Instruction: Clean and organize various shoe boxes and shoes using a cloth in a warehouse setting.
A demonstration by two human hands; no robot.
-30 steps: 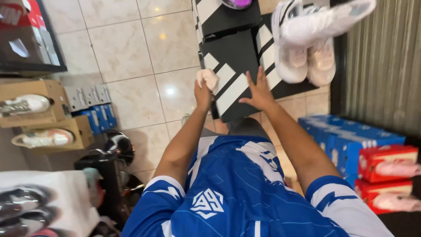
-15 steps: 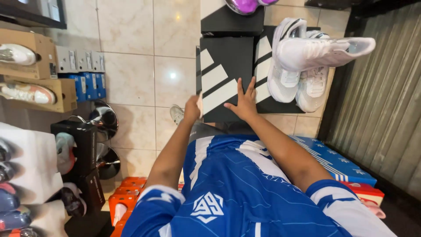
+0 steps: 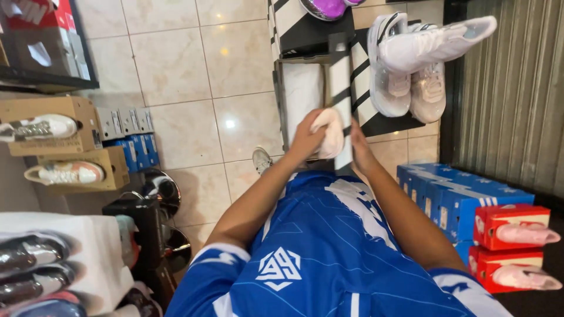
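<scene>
A black shoebox with white stripes point(image 3: 299, 88) stands open in front of me, white tissue paper showing inside. Its lid point(image 3: 341, 100) is tipped up on edge. My left hand point(image 3: 306, 140) holds a crumpled pale pink cloth point(image 3: 329, 134) at the box's near edge. My right hand point(image 3: 359, 147) grips the lower end of the raised lid. I wear a blue shirt with white marks.
White and pale pink sneakers point(image 3: 411, 64) rest on another striped box at the right. Blue boxes point(image 3: 464, 199) and red boxes point(image 3: 508, 226) with pink shoes stack at right. Cardboard boxes with sneakers point(image 3: 59, 147) stand at left. A metal shutter point(image 3: 517, 88) is at right.
The lid, flat under both hands before, now stands lifted on edge and the box is open. My left hand with the cloth has come down to the box's near edge.
</scene>
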